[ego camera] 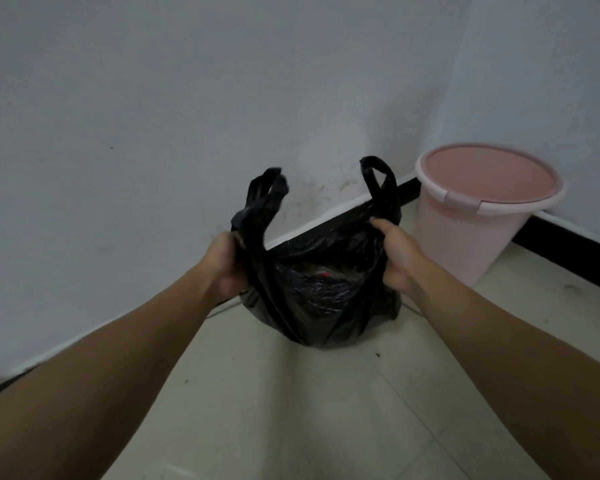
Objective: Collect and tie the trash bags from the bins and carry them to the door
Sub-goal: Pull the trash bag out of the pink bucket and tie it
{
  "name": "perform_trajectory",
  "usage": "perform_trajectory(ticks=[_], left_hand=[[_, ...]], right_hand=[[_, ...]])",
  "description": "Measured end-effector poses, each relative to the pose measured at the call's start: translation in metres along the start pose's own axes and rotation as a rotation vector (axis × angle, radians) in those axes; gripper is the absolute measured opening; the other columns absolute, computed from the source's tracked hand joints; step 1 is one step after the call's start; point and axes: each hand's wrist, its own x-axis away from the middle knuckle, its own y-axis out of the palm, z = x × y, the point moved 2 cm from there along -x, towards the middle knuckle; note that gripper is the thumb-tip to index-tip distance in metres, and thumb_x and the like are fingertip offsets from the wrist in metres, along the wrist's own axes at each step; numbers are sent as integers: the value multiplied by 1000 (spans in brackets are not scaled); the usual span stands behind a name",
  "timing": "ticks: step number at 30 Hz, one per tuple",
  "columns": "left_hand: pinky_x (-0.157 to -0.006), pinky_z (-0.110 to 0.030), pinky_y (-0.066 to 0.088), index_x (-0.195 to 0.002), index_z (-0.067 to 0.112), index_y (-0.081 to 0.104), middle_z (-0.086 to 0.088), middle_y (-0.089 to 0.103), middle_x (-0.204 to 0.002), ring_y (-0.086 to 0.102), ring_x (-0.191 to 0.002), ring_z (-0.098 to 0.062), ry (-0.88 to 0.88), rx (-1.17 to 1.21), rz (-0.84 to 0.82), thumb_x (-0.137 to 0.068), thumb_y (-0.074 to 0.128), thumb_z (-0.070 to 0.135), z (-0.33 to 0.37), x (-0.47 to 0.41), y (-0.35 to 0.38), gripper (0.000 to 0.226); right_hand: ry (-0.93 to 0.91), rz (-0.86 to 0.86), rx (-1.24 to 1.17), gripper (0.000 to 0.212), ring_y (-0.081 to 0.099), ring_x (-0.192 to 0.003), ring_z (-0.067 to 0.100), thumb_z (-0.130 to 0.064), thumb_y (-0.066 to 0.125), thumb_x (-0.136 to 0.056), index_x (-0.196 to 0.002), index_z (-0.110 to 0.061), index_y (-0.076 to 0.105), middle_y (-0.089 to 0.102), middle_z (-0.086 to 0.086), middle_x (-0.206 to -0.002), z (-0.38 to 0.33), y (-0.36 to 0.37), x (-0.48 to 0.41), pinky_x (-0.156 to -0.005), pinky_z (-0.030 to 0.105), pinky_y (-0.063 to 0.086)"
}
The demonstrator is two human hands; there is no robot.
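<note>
A black plastic trash bag point(321, 306) sits in front of me by the wall, its mouth open and rubbish showing inside. My left hand point(224, 265) grips the bag's left side just below its left handle loop, which sticks up. My right hand point(397, 252) grips the right side below the right handle loop. Both loops stand free above my fists. The bag's bottom rests on or just above the tiled floor; I cannot tell which.
A pink plastic bin point(482, 216) stands empty in the corner to the right of the bag. White walls with a black skirting board point(565, 247) close off the far and right sides. Pale floor tiles point(291, 410) stretch toward me.
</note>
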Motion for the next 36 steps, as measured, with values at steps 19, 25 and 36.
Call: perform_trajectory(ticks=[19, 25, 36], left_hand=[[-81, -44, 53, -108, 1, 63, -15, 65, -87, 62, -75, -32, 124, -307, 403, -91, 40, -7, -12, -10, -17, 30], [-78, -42, 49, -94, 5, 61, -14, 61, -92, 59, -79, -28, 69, -84, 198, -95, 38, 12, -8, -7, -15, 24], [-109, -44, 39, -137, 32, 44, 7, 60, -133, 55, -124, -18, 23, -828, -353, -52, 91, 41, -34, -17, 5, 97]], right_hand=[[181, -558, 915, 64, 64, -114, 27, -17, 83, -66, -127, -15, 63, 70, 6, -122, 26, -32, 28, -101, 39, 47], [-191, 54, 524, 28, 71, -84, 26, -19, 73, -78, -102, -6, 72, 75, 11, -91, 17, -18, 19, -78, 32, 56], [138, 71, -318, 40, 64, -105, 34, -35, 46, -98, -119, -7, 66, 68, 18, -115, 24, -5, 7, -76, 43, 54]])
